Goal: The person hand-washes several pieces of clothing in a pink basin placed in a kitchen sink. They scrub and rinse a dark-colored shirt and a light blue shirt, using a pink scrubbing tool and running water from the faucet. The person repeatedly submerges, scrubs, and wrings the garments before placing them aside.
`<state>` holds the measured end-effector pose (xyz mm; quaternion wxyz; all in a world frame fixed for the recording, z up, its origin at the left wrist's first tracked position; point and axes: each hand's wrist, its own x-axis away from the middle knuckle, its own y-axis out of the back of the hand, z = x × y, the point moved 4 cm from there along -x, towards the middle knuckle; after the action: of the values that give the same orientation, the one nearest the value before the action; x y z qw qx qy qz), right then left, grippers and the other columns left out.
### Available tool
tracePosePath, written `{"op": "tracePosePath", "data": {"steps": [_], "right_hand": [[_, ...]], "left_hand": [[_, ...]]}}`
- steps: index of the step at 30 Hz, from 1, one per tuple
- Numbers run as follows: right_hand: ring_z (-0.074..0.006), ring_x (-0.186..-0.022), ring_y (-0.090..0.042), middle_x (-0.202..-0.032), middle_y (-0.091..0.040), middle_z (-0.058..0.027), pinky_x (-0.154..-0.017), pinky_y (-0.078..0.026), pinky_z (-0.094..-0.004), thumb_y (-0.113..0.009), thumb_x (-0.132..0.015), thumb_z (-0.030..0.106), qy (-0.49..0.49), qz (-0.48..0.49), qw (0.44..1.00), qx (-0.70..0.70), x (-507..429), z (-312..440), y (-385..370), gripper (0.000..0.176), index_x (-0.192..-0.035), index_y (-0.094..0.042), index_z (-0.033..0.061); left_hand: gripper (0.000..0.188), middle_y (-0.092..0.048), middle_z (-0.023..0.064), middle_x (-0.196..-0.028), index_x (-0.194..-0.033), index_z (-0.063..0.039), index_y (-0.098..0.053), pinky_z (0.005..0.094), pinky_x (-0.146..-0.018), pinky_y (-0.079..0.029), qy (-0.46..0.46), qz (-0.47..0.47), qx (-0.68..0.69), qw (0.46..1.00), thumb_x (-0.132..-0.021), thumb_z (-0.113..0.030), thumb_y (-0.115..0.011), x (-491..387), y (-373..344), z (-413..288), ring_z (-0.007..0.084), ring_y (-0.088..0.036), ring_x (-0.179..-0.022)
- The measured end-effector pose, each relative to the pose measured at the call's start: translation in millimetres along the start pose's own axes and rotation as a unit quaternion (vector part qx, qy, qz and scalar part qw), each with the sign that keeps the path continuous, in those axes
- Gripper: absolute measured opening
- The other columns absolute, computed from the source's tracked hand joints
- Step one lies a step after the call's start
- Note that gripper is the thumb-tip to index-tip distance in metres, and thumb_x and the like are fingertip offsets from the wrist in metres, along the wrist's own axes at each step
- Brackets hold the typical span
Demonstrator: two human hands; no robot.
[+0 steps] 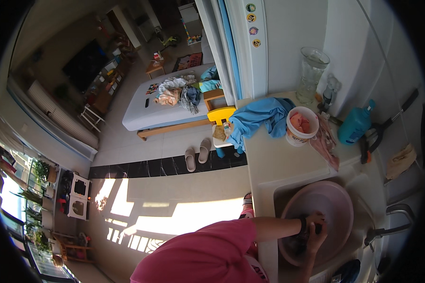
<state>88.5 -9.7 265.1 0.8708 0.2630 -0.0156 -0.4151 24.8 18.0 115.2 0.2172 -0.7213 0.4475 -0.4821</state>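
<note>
A pinkish plastic basin (pixel 343 198) sits in the white sink (pixel 279 189). Both of my hands are inside its rim, close together. My left hand (pixel 316 218), with a black band at the wrist, grips a dark wet-looking item (pixel 318 228), probably cloth. From the other side my right hand (pixel 317 240) holds the same item, fingers curled against it. More dark material (pixel 297 244) hangs or lies below in the basin, partly hidden by my forearm. A grey metal faucet (pixel 386 231) stands beyond the basin.
On the counter (pixel 283 159) lie a blue cloth (pixel 262 115) and a pink cloth (pixel 324 145). A white tub (pixel 299 136), teal pump bottle (pixel 354 123) and glass vase (pixel 310 78) stand there. Dark blue fabric (pixel 349 271) lies beside the sink. Slippers (pixel 197 155) rest on the floor.
</note>
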Motion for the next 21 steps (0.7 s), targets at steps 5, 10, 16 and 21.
{"op": "tracePosePath", "data": {"steps": [5,10,16,21], "right_hand": [[-0.0331,-0.075,-0.064,-0.081,-0.066,-0.0192,-0.068,-0.047,-0.0436,-0.064,-0.088,0.025,-0.254,-0.165,0.935,0.183,-26,-72,2,0.026,-0.09,-0.065,-0.0009],[-0.0289,-0.065,-0.059,-0.074,-0.063,-0.0173,-0.063,-0.046,-0.0411,-0.06,-0.09,0.021,0.052,-0.248,0.955,0.153,5,-30,-28,0.028,-0.081,-0.06,-0.0053],[-0.0261,-0.053,-0.051,-0.062,-0.058,-0.0179,-0.056,-0.043,-0.0413,-0.058,-0.09,0.021,-0.174,-0.221,0.953,0.112,-18,-120,8,0.03,-0.074,-0.06,-0.0053],[-0.0246,-0.051,-0.047,-0.058,-0.052,-0.0217,-0.054,-0.04,-0.0442,-0.059,-0.089,0.022,-0.001,-0.229,0.968,0.106,3,-29,-29,0.036,-0.069,-0.057,-0.0082]], "left_hand": [[0.028,-0.064,0.0105,-0.102,-0.102,-0.005,-0.065,0.036,-0.077,-0.045,-0.03,-0.119,-0.103,0.987,-0.094,-0.025,-0.048,27,-14,8,0.0214,-0.06,-0.09],[0.019,-0.06,0.0051,-0.086,-0.089,-0.004,-0.061,0.033,-0.073,-0.045,-0.233,0.017,-0.307,0.922,-0.093,-0.019,-0.05,16,-8,4,0.0153,-0.056,-0.077],[0.019,-0.058,0.0039,-0.081,-0.082,-0.006,-0.061,0.0317,-0.071,-0.044,-0.018,-0.119,-0.1,0.988,-0.085,-0.025,-0.06,33,-23,16,0.0134,-0.055,-0.075],[0.021,-0.062,0.0033,-0.088,-0.093,-0.005,-0.065,0.0325,-0.072,-0.045,-0.194,0.024,-0.373,0.907,-0.088,-0.025,-0.058,-7,19,28,0.015,-0.058,-0.079]]}}
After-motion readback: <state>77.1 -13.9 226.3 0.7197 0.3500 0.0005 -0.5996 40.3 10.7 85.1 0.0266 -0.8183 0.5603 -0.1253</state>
